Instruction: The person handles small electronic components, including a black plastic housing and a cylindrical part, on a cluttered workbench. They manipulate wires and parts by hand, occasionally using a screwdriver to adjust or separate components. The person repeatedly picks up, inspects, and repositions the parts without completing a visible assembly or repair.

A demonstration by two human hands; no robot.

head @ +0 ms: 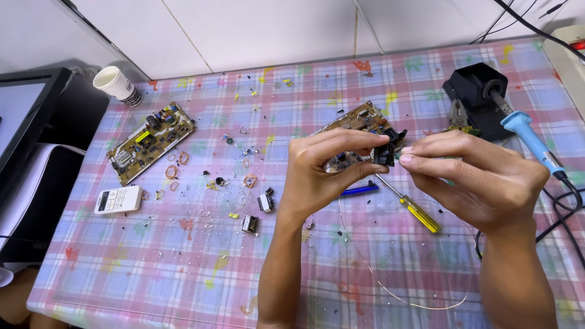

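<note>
while both hands hover above the pink-and-blue plaid plastic table cover (183, 268), left hand (317, 176) and right hand (481, 183) meet fingertip to fingertip on a small black boxy electronic component (384, 154). left thumb and forefinger closed on it in a pinch; right fingertips (407, 159) nearly closed, touching its right side. whether the right hand truly grips it, cannot tell.

largest first, placed from the fingers: tan populated circuit board (359, 120) just behind and under the pinch. second tan circuit board (151, 141) well left. black soldering-iron stand (478, 91) behind the right hand, blue-handled soldering iron (529, 135) beside the right knuckles. white remote control (118, 199) far left. white paper cup (116, 82) far back left. yellow-handled screwdriver (417, 212) just below the pinch. blue pen (359, 189) under the left fingers. thin bare wire loop (396, 295) between the wrists.

risks, my judgement: small part could slip from the pinch and vanish among the scattered black parts and copper coils left of the fingers. right hand drifting back could touch the iron, hot or not unknown. wire could snag a wrist.

room: open cloth near the table's front edge, below the wrists; right side crowded by cables.
</note>
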